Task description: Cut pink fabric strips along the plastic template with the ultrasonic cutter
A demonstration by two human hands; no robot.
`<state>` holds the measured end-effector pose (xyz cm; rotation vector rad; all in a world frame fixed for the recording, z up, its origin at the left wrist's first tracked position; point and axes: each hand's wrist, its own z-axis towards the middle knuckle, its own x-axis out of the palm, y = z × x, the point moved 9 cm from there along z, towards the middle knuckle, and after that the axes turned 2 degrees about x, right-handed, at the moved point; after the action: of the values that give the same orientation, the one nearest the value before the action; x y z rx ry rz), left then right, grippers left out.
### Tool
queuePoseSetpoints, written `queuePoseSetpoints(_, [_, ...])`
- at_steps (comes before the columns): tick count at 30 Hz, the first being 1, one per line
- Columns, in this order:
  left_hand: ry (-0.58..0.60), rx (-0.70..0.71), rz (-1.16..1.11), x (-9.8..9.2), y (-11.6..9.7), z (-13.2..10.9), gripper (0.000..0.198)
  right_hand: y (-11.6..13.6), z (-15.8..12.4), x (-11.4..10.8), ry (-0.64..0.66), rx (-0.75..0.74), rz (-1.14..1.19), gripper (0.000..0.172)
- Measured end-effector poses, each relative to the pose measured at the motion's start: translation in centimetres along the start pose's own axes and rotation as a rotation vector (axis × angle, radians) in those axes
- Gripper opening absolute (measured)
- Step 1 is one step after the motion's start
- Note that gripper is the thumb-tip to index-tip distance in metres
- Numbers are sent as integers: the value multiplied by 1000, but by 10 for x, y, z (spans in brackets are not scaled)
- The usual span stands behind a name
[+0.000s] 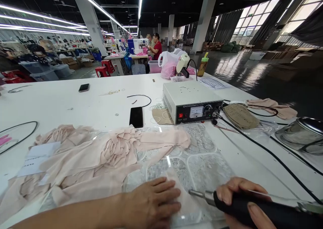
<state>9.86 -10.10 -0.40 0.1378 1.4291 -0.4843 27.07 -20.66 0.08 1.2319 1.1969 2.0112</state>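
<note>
My left hand [153, 202] lies flat with its fingers stretched over a small piece of pale pink fabric [185, 197] on a clear patterned sheet [207, 168]. In my right hand [242, 195] is a black-handled ultrasonic cutter [252, 205], its metal tip just right of the fabric; whether it touches the fabric or sheet I cannot tell. A black cable leads toward a control box [196, 101] with a dial and red switch. Left of the sheet's middle, crumpled pale pink fabric strips [118, 146] are heaped, with a white paper label [37, 158] on them.
A phone [136, 117] lies behind the fabric; another phone [84, 87] and scissors [113, 92] are farther back. A steel pot [302, 134] stands at right near black cables. A bottle [202, 65] and plastic bags [169, 62] stand at the far edge. A co-worker [156, 47] sits beyond.
</note>
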Motion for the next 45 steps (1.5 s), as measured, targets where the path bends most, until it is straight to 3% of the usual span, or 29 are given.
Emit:
queuePoseSetpoints(4, [-81,-59,-19,-7,7,-5,38,6,-3,-16,-96,20,95,14])
queuePoseSetpoints(8, [-103,-128,9,-3,16,-11,40,-3,5,-11,-194,49,180,14])
queuePoseSetpoints(13, [8,-69,19,4,17,-11,44,-16,12,4,-126,53,190,11])
queuePoseSetpoints(28, [-37,-70,-51,-6,22,-7,40,-28,20,23,-128,73,256,11])
queuePoseSetpoints(45, [89,-77,-83,-4,38,6,33,-30,23,33,-47,92,152,12])
